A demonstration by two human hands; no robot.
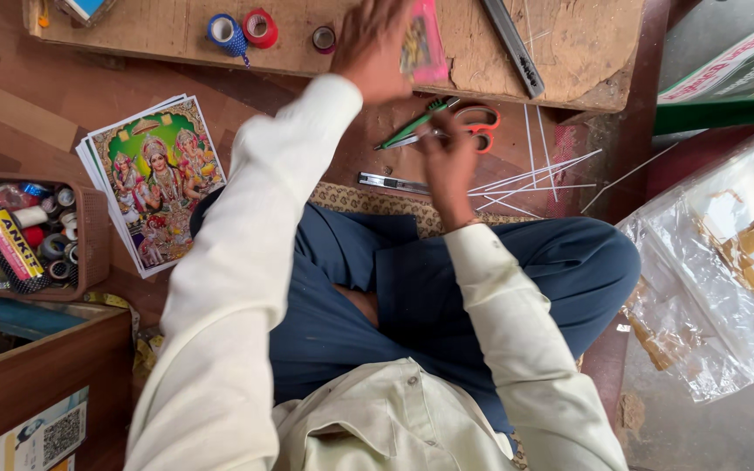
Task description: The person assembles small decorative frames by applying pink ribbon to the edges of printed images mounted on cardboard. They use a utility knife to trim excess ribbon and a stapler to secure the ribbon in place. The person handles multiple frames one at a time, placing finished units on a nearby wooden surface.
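On the wooden floor [28,96], left hand [375,44] fingers pinch a pink card [425,39]; right hand [447,161] fingers grasp scissors [475,122].

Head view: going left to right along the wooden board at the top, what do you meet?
Blue tape roll → red tape roll → small dark tape roll → left hand holding a pink card → metal ruler.

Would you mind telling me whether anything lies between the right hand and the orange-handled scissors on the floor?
Nothing visible does. The right hand is already down at the scissors, its fingers over the blades beside the green pen. The left hand is raised apart, holding a pink card.
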